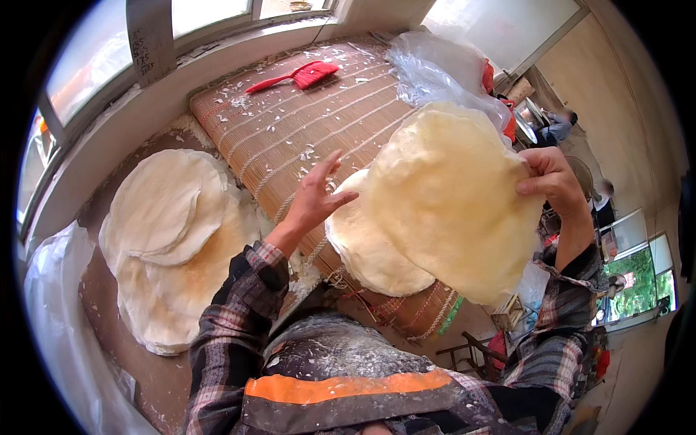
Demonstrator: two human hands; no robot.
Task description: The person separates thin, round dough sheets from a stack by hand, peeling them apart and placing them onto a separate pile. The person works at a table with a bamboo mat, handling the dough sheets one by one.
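A thin round flatbread sheet [451,201] hangs from my right hand [552,176], which pinches its right edge between thumb and fingers. The sheet is raised and partly covers a stack of similar flatbreads [375,255] on the woven reed mat [304,125]. My left hand [315,196] is spread with nothing in it, just left of the raised sheet and by the stack's upper left edge. Larger piles of flatbread [163,201] rest on the brown surface to the left, with several sheets overlapping unevenly.
A red brush [312,73] lies at the mat's far side among scattered white flakes. Clear plastic sheeting [435,70] is bunched at the far right corner. More plastic [60,304] lies along the left edge. People [560,128] are in the room to the right.
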